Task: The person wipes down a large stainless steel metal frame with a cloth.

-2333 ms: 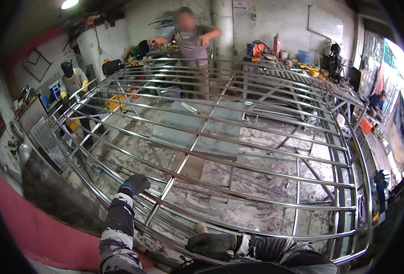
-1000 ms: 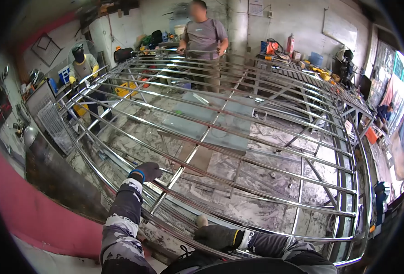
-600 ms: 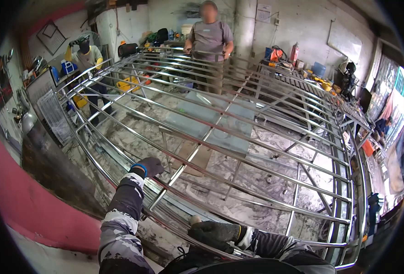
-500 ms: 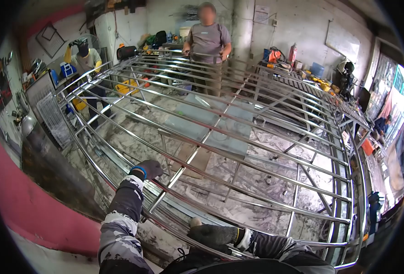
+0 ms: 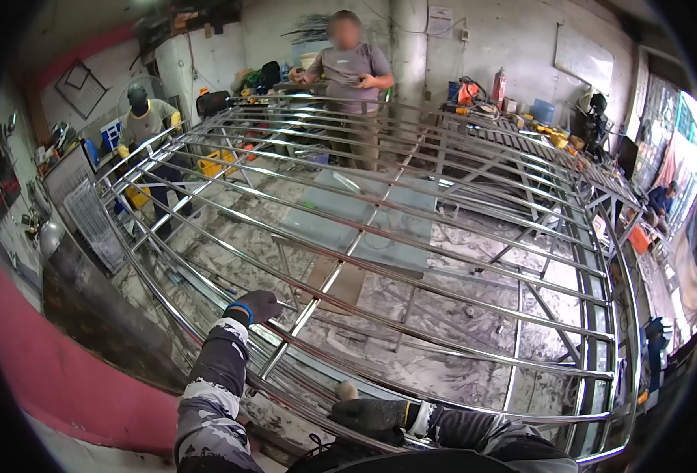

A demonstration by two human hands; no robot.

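Note:
A large frame of shiny metal tubes spreads across the view, with long rails and crossing bars. My left hand, in a dark glove with a blue band at the wrist, is closed round a tube of its near left part. Lower down, my right hand, in a dark grey glove, is closed on the near edge rail, its fingers partly hidden. A small pale rounded thing shows just above the right glove; I cannot make out what it is.
One person stands behind the frame, another at the far left. A cluttered bench lines the back right, with a red extinguisher. Grey sheets lie beneath the frame. A pink wall edge is near left.
The view has shifted slightly. The person behind the frame has raised both hands from low in front to chest height. The person at the left has lowered an arm from the head. My hands keep their places.

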